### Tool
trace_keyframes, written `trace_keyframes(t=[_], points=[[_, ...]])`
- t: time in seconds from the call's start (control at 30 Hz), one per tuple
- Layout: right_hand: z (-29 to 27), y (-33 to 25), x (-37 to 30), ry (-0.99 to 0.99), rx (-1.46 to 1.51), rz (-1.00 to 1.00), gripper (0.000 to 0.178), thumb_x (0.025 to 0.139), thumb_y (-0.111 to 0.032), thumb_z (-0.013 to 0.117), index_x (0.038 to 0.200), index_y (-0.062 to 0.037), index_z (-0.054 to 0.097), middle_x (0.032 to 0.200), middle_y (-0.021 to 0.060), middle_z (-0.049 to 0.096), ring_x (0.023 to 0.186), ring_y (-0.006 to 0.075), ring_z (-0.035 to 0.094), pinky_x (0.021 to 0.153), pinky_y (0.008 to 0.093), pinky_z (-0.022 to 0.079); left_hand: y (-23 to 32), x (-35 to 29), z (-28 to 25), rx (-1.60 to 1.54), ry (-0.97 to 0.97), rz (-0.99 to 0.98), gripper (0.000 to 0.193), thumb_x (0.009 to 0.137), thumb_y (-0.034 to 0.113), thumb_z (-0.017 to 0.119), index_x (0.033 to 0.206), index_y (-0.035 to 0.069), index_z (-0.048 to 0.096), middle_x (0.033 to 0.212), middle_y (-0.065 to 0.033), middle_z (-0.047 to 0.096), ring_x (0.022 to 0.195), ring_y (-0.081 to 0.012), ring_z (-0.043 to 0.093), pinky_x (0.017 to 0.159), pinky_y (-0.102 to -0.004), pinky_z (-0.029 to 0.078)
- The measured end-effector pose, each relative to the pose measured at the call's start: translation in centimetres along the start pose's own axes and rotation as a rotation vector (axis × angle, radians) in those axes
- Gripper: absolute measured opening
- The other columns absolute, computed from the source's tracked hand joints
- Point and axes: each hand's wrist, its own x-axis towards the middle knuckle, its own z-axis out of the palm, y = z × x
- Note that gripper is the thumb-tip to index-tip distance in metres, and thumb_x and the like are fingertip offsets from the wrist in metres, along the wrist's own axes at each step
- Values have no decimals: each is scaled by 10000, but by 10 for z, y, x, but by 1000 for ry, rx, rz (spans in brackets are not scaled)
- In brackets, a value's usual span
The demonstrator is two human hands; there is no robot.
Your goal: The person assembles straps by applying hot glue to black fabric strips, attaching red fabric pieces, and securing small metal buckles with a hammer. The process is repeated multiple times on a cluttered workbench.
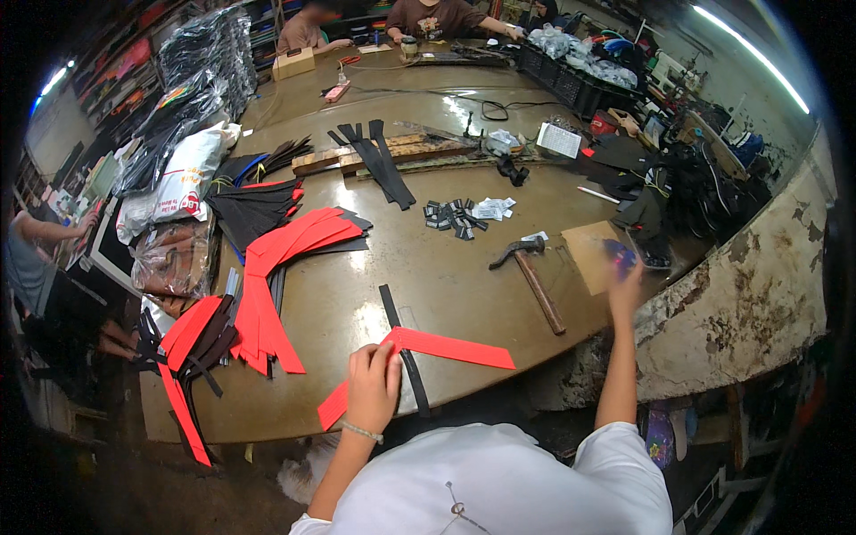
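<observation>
My left hand (373, 385) presses down on a red V-shaped strip (456, 347) at the table's near edge, fingers bent together over its corner. Under that piece runs a narrow black strap (413, 379), sticking out above and below it. My right hand (626, 283) reaches out to the right, over a tan sheet (588, 254). At its fingertips is a small blue-and-purple thing (619, 257), blurred, its kind unclear. Between my hands lies a hammer (539, 290) with a wooden handle and dark head.
Stacked red strips (267, 303) and more red pieces (189, 334) lie left. Ahead are small dark-and-white tags (455, 217), black straps (379, 165) and wooden bars (392, 153). Black pieces (655, 178) pile up right, beside a peeling wall (731, 294). People (428, 22) sit opposite.
</observation>
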Motion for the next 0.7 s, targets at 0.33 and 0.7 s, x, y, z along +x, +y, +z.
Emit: trace_keyframes(t=[0.33,0.7], points=[[7,-17,8,164,-34,-126,578,951,-321,585,1402,-58,336,1090,305,627,976,466,628,815,507,488,-7,-3,15,1,13,4,315,848,124,710,1136,19,638,1075,-163,543,1021,-330,514,895,-414,459],[22,-11,-9,171,-81,-103,555,987,-371,522,1401,-54,332,1088,314,631,985,490,614,783,528,480,78,4,-145,-614,1161,803,143,836,56,656,932,68,550,929,-37,550,838,-187,580,697,-301,492]])
